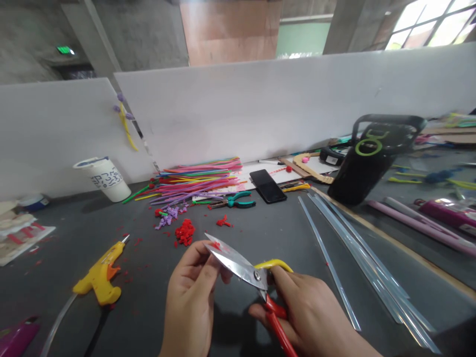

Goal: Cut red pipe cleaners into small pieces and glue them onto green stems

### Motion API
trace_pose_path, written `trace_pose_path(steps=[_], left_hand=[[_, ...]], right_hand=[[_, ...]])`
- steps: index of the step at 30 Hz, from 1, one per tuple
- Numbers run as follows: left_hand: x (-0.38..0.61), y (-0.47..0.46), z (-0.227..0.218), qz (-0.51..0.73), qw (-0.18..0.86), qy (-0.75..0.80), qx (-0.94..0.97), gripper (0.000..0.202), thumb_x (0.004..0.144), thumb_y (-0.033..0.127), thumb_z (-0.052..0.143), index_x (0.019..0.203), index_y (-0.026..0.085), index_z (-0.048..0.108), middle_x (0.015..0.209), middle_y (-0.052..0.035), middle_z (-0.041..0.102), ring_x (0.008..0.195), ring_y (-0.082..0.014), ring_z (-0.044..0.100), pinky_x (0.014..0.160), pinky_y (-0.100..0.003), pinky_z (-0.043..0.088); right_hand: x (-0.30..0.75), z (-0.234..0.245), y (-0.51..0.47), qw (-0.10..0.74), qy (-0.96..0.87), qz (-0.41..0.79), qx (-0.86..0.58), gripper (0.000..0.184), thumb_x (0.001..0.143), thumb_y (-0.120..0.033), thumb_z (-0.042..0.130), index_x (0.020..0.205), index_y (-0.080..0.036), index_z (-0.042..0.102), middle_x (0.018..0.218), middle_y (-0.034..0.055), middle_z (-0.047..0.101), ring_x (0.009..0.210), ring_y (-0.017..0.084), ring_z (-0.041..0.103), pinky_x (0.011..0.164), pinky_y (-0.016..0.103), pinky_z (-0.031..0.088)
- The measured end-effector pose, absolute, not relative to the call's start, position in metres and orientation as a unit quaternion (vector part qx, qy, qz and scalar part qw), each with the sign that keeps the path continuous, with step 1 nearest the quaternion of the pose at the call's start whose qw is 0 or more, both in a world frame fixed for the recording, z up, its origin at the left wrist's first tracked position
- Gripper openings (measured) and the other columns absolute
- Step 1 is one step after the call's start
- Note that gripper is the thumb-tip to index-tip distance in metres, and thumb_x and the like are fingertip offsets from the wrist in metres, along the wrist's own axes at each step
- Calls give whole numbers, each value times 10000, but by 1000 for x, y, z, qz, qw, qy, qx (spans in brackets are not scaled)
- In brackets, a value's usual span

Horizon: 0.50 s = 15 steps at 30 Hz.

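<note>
My right hand [308, 302] grips a pair of scissors [238, 265] by its red and yellow handles, blades pointing up and left. My left hand [195, 292] is closed in a pinch at the blade tips. A small bit of red fuzzy material [216, 245] shows between the blades by my left fingertips; most of it is hidden. Just beyond lies a heap of red cut pieces [185, 232], with a red scrap [224, 221] to its right. Purple pieces [171, 216] sit behind the heap.
A yellow glue gun [100, 277] lies at left. Pipe cleaners [201, 181], teal-handled pliers [236, 200] and a phone [267, 186] lie toward the back. Clear glue sticks [357, 253] stretch along the right, below a black bottle [366, 163]. A white cup [107, 181] stands back left.
</note>
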<state>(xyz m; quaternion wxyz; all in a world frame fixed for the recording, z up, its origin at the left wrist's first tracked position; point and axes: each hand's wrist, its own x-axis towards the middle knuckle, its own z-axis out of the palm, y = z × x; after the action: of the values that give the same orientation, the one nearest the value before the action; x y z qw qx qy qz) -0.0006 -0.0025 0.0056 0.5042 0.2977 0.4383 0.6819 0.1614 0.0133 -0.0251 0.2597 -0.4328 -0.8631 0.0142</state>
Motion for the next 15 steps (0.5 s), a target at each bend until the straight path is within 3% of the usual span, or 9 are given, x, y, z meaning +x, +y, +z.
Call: trace_pose_path(steps=[15], left_hand=[[-6, 1, 7, 680, 489, 436, 329, 56, 718, 226, 655, 750, 181, 645, 657, 25, 604, 571, -61, 511, 550, -144, 423]], right_hand=[[163, -22, 15, 276, -863, -7, -422, 405, 840, -527, 380, 616, -197, 448, 462, -16, 523, 362, 118, 474, 404, 236, 240]])
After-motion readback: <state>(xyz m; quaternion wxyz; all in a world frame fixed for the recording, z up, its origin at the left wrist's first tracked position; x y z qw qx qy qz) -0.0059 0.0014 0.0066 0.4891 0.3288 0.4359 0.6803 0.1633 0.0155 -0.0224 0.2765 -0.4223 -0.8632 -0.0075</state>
